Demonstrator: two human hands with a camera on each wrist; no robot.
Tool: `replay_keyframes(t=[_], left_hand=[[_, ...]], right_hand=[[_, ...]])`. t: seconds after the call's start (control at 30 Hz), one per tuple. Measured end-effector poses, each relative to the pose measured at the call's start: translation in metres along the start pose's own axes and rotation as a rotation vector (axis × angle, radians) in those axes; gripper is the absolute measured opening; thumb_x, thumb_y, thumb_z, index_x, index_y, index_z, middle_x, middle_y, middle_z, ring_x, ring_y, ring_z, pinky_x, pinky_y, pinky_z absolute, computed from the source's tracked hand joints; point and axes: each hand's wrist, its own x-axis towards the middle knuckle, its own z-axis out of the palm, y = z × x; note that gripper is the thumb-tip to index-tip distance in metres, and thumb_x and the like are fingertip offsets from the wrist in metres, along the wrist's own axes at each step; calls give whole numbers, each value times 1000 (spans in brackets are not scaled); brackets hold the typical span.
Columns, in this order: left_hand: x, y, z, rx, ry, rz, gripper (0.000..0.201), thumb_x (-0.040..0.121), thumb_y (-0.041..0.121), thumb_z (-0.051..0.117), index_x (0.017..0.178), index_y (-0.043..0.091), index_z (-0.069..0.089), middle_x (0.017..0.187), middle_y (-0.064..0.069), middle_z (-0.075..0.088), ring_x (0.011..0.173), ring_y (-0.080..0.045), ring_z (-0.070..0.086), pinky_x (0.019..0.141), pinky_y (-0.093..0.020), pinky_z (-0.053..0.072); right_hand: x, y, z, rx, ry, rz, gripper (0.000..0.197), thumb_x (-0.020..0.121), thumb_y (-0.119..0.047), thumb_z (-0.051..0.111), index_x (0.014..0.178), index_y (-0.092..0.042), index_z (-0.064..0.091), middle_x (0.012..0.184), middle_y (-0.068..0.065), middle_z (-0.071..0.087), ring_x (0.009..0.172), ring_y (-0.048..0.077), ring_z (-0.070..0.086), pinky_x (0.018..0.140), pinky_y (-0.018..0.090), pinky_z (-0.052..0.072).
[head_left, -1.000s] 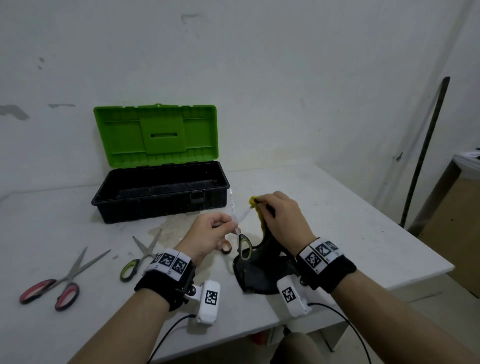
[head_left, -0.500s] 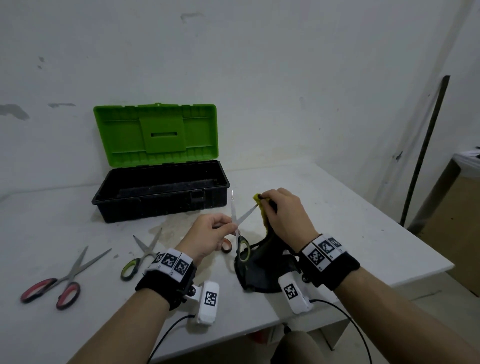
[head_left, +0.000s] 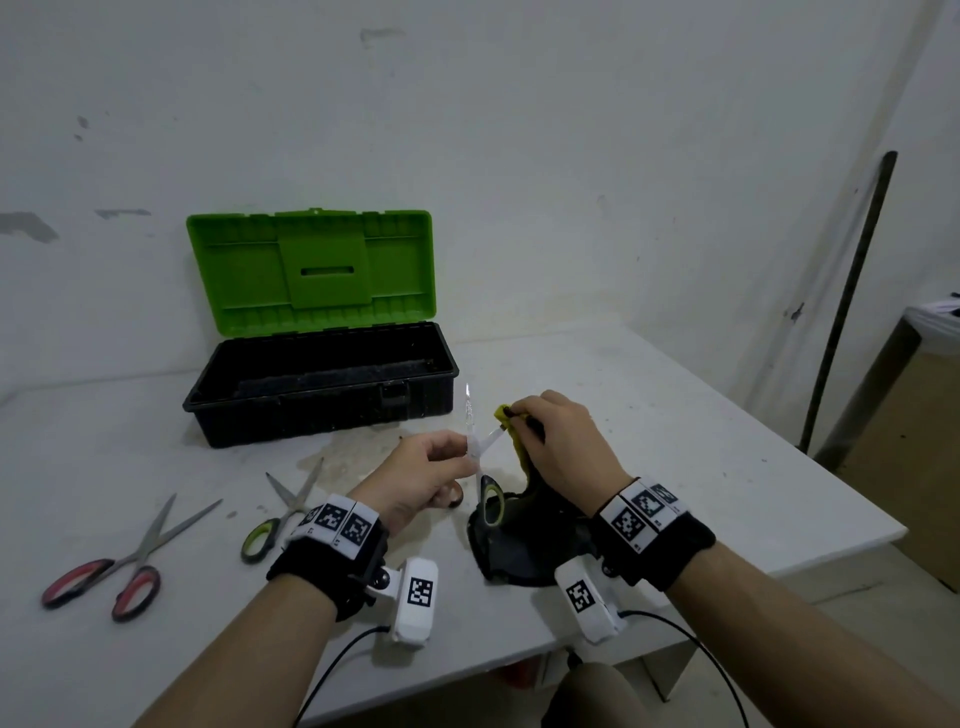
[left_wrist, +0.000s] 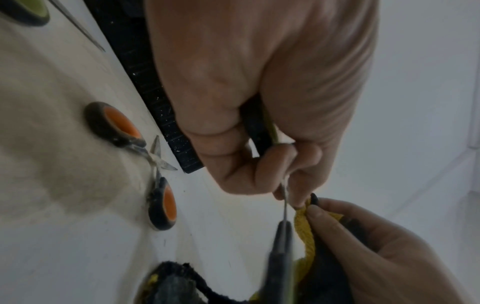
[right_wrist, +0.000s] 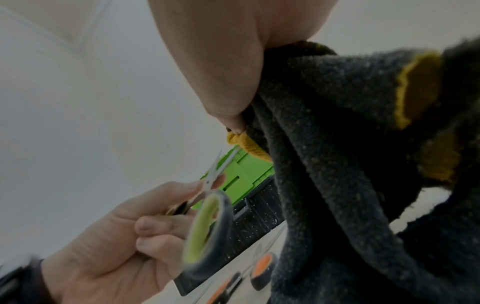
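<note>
My left hand (head_left: 460, 454) pinches a pair of green-and-black-handled scissors (head_left: 492, 501) near the pivot, blades spread and pointing up and away, above the white table (head_left: 675, 441). One handle loop (right_wrist: 205, 228) hangs below the fingers. My right hand (head_left: 522, 418) pinches a black cloth with yellow edging (head_left: 519, 551) against the tip of the right-leaning blade (head_left: 491, 439). The rest of the cloth hangs down onto the table. In the left wrist view the yellow edge (left_wrist: 303, 226) lies beside the blade (left_wrist: 285, 205).
An open toolbox (head_left: 322, 384) with a green lid (head_left: 311, 270) stands behind the hands. Red-handled scissors (head_left: 124, 561) and green-handled scissors (head_left: 280, 509) lie at the left. Small orange-handled scissors (left_wrist: 161, 203) lie under my left hand. A dark pole (head_left: 847, 301) leans at the right wall.
My right hand slid the cloth a little up along the blade, then back down towards me. The left hand and scissors stayed almost still.
</note>
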Motion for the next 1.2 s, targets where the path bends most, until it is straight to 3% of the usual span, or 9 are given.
replay_keyframes(t=[0.13, 0.27, 0.43, 0.63, 0.83, 0.9, 1.0, 1.07, 1.2], left_hand=[[4, 2, 1, 41, 71, 2, 20, 95, -5, 56, 103, 9, 68, 74, -7, 57, 47, -10, 45, 45, -19, 42], [6, 3, -2, 79, 120, 63, 32, 88, 1, 72, 117, 12, 65, 88, -7, 71, 56, -11, 61, 52, -23, 50], [8, 3, -2, 18, 180, 111, 39, 81, 4, 81, 112, 17, 63, 82, -9, 76, 66, -17, 68, 69, -33, 57], [8, 5, -1, -186, 94, 48, 26, 86, -6, 71, 109, 1, 64, 88, -13, 71, 66, -14, 65, 65, -23, 57], [11, 4, 7, -488, 197, 6, 19, 90, 10, 71, 107, 4, 66, 91, -8, 75, 85, -21, 74, 81, -35, 57], [9, 5, 13, -550, 190, 4, 21, 96, 18, 65, 110, 2, 62, 97, -8, 70, 85, -25, 76, 74, -39, 61], [6, 7, 21, -457, 289, 6, 26, 102, 29, 57, 116, 7, 59, 102, -4, 63, 70, -19, 70, 54, -28, 57], [6, 6, 23, -362, 339, 64, 26, 102, 30, 55, 112, 6, 57, 93, -4, 58, 58, -14, 58, 47, -25, 46], [4, 2, 22, -205, 307, 113, 35, 103, 30, 54, 103, -4, 62, 63, -7, 58, 48, -14, 52, 50, -30, 36]], right_hand=[[-2, -2, 0, 13, 5, -8, 18, 96, -29, 58, 105, -19, 70, 91, -1, 60, 81, 18, 58, 72, 37, 51], [-2, -6, 1, 36, -23, -32, 18, 96, -31, 58, 105, -21, 70, 91, -3, 60, 80, 17, 59, 74, 38, 52], [-2, -7, 2, -6, -39, 14, 20, 96, -31, 56, 107, -21, 69, 94, -1, 61, 84, 19, 59, 75, 40, 53], [-2, -7, 0, -9, 0, 34, 19, 96, -30, 57, 108, -21, 69, 91, -4, 59, 82, 15, 58, 72, 31, 51], [-1, -11, 0, 25, 35, -16, 17, 96, -28, 57, 106, -21, 69, 91, -3, 61, 82, 13, 57, 73, 25, 46], [-1, -14, 0, 36, 39, -37, 17, 96, -28, 57, 107, -22, 69, 91, -2, 62, 83, 12, 57, 74, 24, 46], [-1, -17, 1, 53, 48, -63, 16, 96, -27, 58, 108, -23, 68, 94, -3, 63, 85, 11, 58, 76, 24, 48], [0, -18, 0, 57, 54, -78, 16, 95, -26, 58, 109, -24, 66, 100, -4, 65, 89, 11, 59, 78, 25, 49], [-2, -26, 0, 48, 7, -135, 19, 94, -25, 58, 112, -24, 65, 102, -4, 65, 91, 16, 62, 77, 35, 52]])
